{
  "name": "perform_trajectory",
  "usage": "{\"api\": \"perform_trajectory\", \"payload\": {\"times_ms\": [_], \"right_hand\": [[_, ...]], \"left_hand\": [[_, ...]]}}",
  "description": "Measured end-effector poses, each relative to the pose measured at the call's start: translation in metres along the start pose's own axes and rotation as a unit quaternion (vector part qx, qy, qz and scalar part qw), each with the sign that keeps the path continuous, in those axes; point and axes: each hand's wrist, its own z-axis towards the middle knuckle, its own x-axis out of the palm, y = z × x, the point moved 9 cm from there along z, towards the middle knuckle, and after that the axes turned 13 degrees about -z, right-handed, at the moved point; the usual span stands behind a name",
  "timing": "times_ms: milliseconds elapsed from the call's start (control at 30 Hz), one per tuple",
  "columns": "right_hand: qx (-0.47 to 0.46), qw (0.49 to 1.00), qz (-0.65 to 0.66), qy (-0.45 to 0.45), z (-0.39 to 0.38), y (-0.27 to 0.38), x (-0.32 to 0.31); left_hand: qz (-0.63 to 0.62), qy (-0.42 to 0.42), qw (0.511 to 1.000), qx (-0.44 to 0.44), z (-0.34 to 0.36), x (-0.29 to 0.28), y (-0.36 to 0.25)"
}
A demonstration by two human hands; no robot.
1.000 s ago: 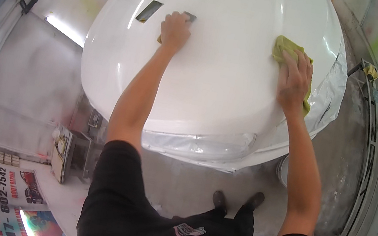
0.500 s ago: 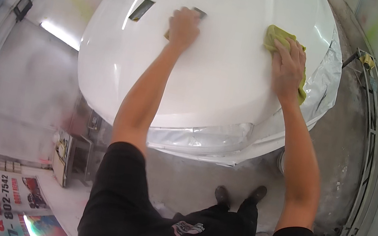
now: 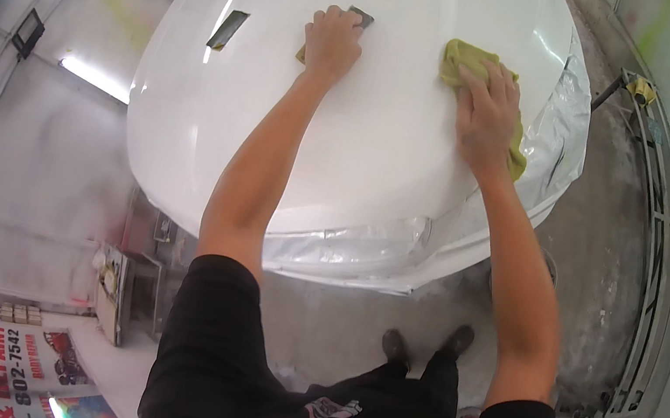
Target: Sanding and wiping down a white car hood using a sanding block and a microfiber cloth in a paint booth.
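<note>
A glossy white car hood point(image 3: 362, 152) fills the upper middle of the view. My left hand point(image 3: 332, 42) presses down on a small dark sanding pad point(image 3: 358, 15) near the hood's far part, fingers curled over it. My right hand point(image 3: 485, 115) lies flat on a yellow-green cloth point(image 3: 466, 58) to the right of it, palm down on the panel. Clear plastic masking film point(image 3: 364, 249) is wrapped along the hood's near edge and right side.
A dark rectangular vent point(image 3: 227, 30) sits in the hood to the left of my left hand. A metal frame stand point(image 3: 652, 218) runs along the right wall. A small stand point(image 3: 114, 287) is at lower left. My shoes point(image 3: 427, 344) are on the grey concrete floor.
Both hands have slid over the hood: the left with its pad a little toward the right, the right with the cloth toward the left and farther up the panel.
</note>
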Motion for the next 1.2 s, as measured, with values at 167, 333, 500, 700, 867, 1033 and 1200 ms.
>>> {"api": "perform_trajectory", "payload": {"times_ms": [167,333,500,700,867,1033,1200], "right_hand": [[-0.012,0.999,-0.034,-0.005,-0.005,-0.03,-0.008],[-0.002,1.0,-0.015,0.006,0.009,-0.008,-0.005],[-0.06,0.997,-0.045,0.011,0.047,-0.033,0.018],[-0.037,0.988,-0.063,0.137,0.093,-0.094,0.05],[-0.036,0.993,-0.074,0.084,0.132,-0.113,0.065],[-0.041,0.987,-0.109,0.114,0.154,-0.138,0.079],[-0.053,0.988,-0.088,0.114,0.164,-0.151,0.095]], "left_hand": [[-0.102,0.027,0.988,0.113,-0.194,-0.03,-0.071],[-0.092,0.03,0.981,0.167,-0.169,-0.045,-0.045],[-0.007,-0.025,0.999,0.021,0.0,0.004,0.02],[-0.107,-0.099,0.981,-0.126,-0.081,-0.06,0.087],[0.051,-0.143,0.95,-0.272,-0.236,-0.213,0.209],[0.212,-0.117,0.923,-0.299,-0.297,-0.154,0.199],[0.206,-0.167,0.907,-0.327,-0.292,-0.158,0.184]]}}
